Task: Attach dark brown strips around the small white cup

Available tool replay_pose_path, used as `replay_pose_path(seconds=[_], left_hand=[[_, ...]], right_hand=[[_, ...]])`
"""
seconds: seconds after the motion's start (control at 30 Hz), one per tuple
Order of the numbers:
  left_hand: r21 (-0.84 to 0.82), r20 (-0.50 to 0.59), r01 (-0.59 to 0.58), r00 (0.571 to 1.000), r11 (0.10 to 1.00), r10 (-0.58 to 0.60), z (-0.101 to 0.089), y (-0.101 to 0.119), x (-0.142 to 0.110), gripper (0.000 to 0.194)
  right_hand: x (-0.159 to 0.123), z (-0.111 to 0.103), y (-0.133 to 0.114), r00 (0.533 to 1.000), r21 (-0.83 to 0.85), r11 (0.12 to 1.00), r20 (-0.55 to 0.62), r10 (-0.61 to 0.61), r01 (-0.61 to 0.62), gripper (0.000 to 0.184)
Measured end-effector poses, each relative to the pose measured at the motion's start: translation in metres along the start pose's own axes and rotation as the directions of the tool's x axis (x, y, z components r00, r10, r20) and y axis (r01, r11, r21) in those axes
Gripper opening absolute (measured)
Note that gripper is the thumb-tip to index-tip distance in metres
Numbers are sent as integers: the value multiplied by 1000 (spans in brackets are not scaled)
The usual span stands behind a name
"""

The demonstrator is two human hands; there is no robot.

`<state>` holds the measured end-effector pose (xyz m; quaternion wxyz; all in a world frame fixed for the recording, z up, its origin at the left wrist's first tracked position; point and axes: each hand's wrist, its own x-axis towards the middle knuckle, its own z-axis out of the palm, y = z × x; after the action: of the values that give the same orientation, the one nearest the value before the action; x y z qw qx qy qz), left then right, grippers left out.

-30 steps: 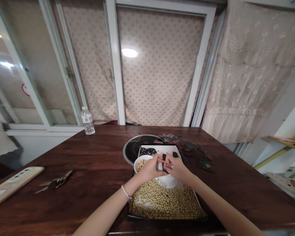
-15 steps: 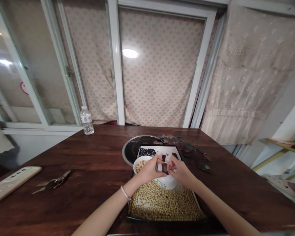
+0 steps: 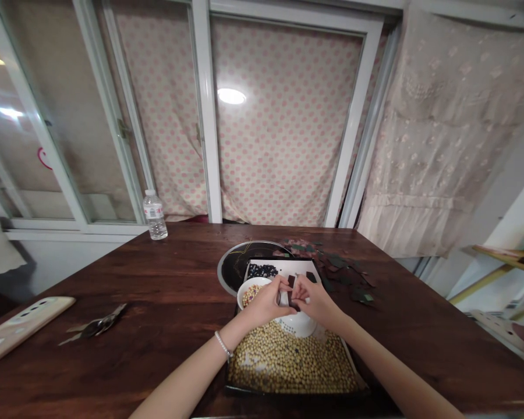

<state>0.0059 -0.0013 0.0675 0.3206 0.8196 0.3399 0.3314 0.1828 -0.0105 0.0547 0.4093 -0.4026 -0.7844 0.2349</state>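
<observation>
My left hand [image 3: 266, 301] and my right hand [image 3: 315, 298] meet above a black tray [image 3: 297, 389] heaped with pale soybeans [image 3: 290, 361]. Both hands are closed in a pinch on a small dark flat piece [image 3: 290, 299] held between them. Under the hands lies a white perforated dish [image 3: 297, 323]. A white bowl [image 3: 250, 289] of mixed beans sits just left of my left hand. A bead bracelet circles my left wrist.
Black beans [image 3: 262, 270] lie on a white sheet at the tray's far end, beside a round dark plate [image 3: 232, 266]. Dark scraps [image 3: 344, 274] litter the table to the right. A water bottle [image 3: 154, 215], scissors [image 3: 94, 327] and a wooden board [image 3: 20, 327] sit on the left.
My hands stay together over the tray. The right hand's fingers lifted and showed the dark piece, then closed toward the left hand again.
</observation>
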Motion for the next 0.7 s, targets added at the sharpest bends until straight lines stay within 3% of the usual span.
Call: replay_pose_path(seconds=[0.27, 0.7], left_hand=[[14, -14, -4, 1000, 1000, 4, 0, 1, -1, 48], [-9, 24, -10, 1000, 1000, 10, -2, 4, -1, 40]], right_hand=[[-1, -5, -4, 999, 17, 1000, -44, 4, -3, 20], [0, -7, -8, 993, -31, 997, 94, -71, 74, 29]])
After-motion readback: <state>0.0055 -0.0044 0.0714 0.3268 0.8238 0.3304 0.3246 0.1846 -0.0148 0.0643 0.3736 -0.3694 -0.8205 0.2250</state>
